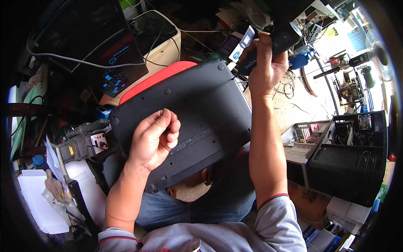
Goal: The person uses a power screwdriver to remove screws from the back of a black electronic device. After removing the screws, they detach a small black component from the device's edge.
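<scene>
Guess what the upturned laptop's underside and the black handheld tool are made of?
Laptop underside: probably matte plastic, given its even, low-glare dark surface and slotted vents. Handheld tool: likely hard plastic, smooth-looking with a soft sheen, though shadow leaves the finish open.

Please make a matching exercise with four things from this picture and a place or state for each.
1. laptop
2. left hand
3. right hand
4. black computer case

A. gripping a dark handheld tool
B. toward the picture's right edge
C. underside facing up
D. curled, above the laptop

Pairs: 1-C, 2-D, 3-A, 4-B
</scene>
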A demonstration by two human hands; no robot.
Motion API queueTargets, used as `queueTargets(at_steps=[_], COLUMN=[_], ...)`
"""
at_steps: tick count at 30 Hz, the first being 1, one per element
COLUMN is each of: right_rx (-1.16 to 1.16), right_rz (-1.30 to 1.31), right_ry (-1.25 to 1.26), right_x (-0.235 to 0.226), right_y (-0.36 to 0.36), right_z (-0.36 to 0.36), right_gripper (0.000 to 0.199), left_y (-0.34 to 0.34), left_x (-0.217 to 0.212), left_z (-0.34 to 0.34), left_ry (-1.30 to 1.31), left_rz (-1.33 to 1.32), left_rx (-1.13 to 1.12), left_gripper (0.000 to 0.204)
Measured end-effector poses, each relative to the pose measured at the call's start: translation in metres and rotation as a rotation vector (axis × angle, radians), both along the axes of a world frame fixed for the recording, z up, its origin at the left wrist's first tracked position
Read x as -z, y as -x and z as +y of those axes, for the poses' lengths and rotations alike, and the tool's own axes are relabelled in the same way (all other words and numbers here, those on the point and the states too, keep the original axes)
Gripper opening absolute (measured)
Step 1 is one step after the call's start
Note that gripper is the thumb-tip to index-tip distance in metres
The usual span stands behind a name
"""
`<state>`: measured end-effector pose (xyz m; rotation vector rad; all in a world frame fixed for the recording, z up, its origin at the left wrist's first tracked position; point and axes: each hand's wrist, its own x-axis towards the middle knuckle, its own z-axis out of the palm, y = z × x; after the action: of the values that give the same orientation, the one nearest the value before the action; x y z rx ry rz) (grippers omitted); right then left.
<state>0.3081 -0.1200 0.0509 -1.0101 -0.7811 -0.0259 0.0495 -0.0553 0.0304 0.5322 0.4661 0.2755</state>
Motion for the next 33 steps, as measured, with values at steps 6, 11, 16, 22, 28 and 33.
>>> queueTargets(at_steps=[6, 11, 16, 22, 28, 33], right_rx=[0.042, 0.015, -0.022, 0.014, 0.013, 0.020], right_rz=[-0.056, -0.074, -0.045, -0.035, -0.052, -0.038], right_ry=[0.064, 0.070, 0.019, 0.040, 0.051, 0.042], right_x=[0.0051, 0.0072, 0.0016, 0.0031, 0.0026, 0.0007], right_y=[-0.0033, -0.0031, 0.0040, 0.0014, 0.0025, 0.0034], right_z=[-0.0028, -0.0039, 0.0000, -0.0011, -0.0005, 0.0002], right_gripper=[0.025, 0.022, 0.013, 0.013, 0.013, 0.012], left_y=[0.0000, -0.0002, 0.0003, 0.0000, 0.0009, 0.0014], left_x=[-0.0009, 0.0011, 0.0011, -0.0014, -0.0019, -0.0021], left_z=[0.0002, 0.0022, 0.0029, 0.0021, 0.0019, 0.0022], left_ry=[-0.010, 0.021, 0.023, 0.006, 0.008, 0.002], left_rz=[0.008, 0.003, -0.012, 0.015, 0.021, 0.020], left_rx=[-0.020, -0.031, -0.056, -0.051, -0.049, -0.044], left_gripper=[0.019, 0.018, 0.019, 0.020, 0.021, 0.021])
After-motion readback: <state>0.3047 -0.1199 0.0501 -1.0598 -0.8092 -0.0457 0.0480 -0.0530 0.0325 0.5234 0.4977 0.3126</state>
